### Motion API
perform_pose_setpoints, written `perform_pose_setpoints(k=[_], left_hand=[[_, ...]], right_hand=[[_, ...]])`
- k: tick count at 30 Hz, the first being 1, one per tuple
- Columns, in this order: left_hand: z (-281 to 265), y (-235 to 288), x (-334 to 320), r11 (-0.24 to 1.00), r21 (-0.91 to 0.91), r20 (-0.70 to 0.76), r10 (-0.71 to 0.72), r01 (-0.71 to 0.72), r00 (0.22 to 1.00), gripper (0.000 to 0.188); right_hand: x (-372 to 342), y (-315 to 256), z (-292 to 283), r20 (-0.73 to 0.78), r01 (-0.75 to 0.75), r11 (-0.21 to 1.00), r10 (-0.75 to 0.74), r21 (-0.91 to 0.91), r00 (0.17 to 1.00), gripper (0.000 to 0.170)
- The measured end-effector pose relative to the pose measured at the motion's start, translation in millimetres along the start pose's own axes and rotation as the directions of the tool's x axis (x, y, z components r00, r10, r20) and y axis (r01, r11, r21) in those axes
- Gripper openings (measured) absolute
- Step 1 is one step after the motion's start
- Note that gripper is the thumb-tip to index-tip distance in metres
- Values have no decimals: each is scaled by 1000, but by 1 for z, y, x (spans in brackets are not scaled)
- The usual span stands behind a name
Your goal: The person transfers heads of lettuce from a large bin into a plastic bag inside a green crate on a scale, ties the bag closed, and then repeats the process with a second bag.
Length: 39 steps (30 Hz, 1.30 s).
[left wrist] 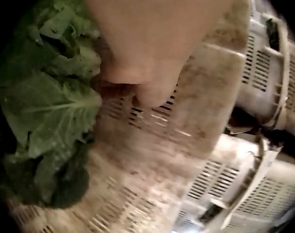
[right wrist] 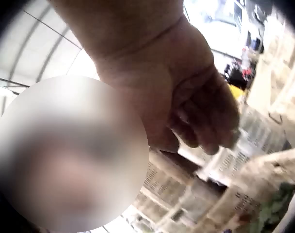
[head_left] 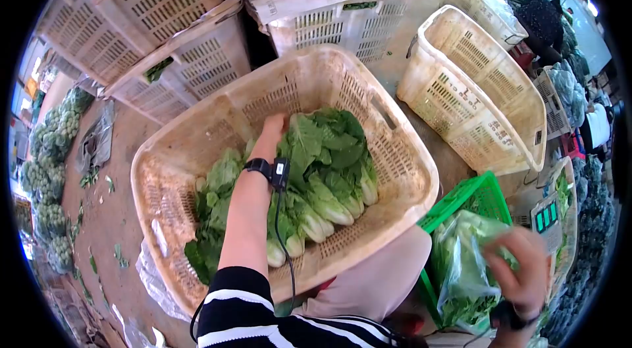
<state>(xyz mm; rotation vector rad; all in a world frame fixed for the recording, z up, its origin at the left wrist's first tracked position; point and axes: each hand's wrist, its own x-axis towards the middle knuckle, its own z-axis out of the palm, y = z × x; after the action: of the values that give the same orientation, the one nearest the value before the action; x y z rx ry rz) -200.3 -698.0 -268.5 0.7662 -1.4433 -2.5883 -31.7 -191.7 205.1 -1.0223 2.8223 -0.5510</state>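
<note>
lying in the crate (head_left: 403, 163): leafy greens (head_left: 329, 157) are covering the middle of the floor; broad, dark, veined leaves are fanning toward the far side, and pale, smooth stem ends are pointing toward the wearer.
crate build: beige plastic is showing brown stains, rounded corners and slotted walls.
bag (head_left: 454, 256): clear, wrinkled film is enclosing lighter green leaves, resting in or on a bright green plastic basket (head_left: 494, 191).
left hand (head_left: 275, 124): reaching inside the crate, between the far wall and the greens, just beside the leaf edges; the fingertips are partly hidden, so whether they are gripping cannot be told.
left forearm: crossing over the greens, wearing a black wristband (head_left: 258, 165).
right hand (head_left: 523, 266): hovering outside the crate, near the bag and well apart from the crate's greens; the fingers are bending loosely, holding nothing.
</note>
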Motion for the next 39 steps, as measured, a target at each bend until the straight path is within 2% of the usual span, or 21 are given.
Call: perform_pose_setpoints(k=[3,4,6,7,10,12,14,17,18,19,20,22,25,26,27,28,30,34,35,37,39], left_hand=[[44,-21,-18,854,520,-448,250,22,858,38],[47,-12,-9,859,511,-445,250,15,860,38],[55,1,-10,427,817,-432,10,387,902,62],[60,3,-7,434,815,-432,11,384,902,62],[80,-7,-15,120,942,-329,142,314,934,76],[74,-11,-10,127,944,-317,101,303,943,76],[65,-10,-7,146,945,-306,65,294,950,76],[47,-10,-8,143,955,-269,57,259,962,73],[36,-7,-4,309,936,-209,91,172,974,70],[34,-4,-3,463,883,-157,137,76,978,68],[34,-1,-5,462,883,-161,118,89,980,68],[45,22,-16,789,561,-240,-135,250,961,63],[37,20,-38,838,521,-35,-170,163,985,71],[29,20,-48,840,519,-35,-163,157,986,71],[17,17,-62,902,432,153,-90,15,984,79],[15,15,-76,942,316,327,4,-113,945,88],[28,19,-104,934,327,329,30,-144,944,95],[59,31,-144,940,302,304,62,-158,951,105],[66,37,-151,938,297,313,80,-177,947,104],[80,62,-181,920,313,356,117,-236,927,99],[104,105,-226,718,508,434,265,-477,861,91]], right_hand=[[128,42,81,248,176,982,-157,-60,956,22],[173,56,116,371,207,976,-169,-65,913,24],[241,80,187,392,296,954,-253,-52,885,22],[273,80,219,386,263,962,-215,-75,897,23],[338,69,299,360,150,984,-105,-99,927,27],[368,71,347,361,125,988,-85,-87,929,28],[391,85,405,98,274,961,-269,-43,958,36],[388,111,482,-7,90,984,-93,-155,996,50],[383,117,501,-71,116,972,-133,-202,988,66],[386,114,490,-53,126,969,-140,-211,989,66],[391,109,477,134,-51,999,53,-14,990,71],[402,94,437,441,-343,916,226,207,868,78],[404,84,390,648,-365,908,154,204,746,76],[398,88,386,583,-322,904,106,281,805,79],[393,91,378,587,-320,906,105,276,803,79],[388,90,365,536,-147,940,-43,307,843,82],[367,77,338,464,58,964,-176,258,868,97],[320,41,292,582,-273,871,-19,410,813,99],[306,37,290,497,-150,908,-71,391,865,97],[269,17,251,384,-191,887,17,421,923,93],[227,4,221,-53,165,908,-157,386,986,85]])
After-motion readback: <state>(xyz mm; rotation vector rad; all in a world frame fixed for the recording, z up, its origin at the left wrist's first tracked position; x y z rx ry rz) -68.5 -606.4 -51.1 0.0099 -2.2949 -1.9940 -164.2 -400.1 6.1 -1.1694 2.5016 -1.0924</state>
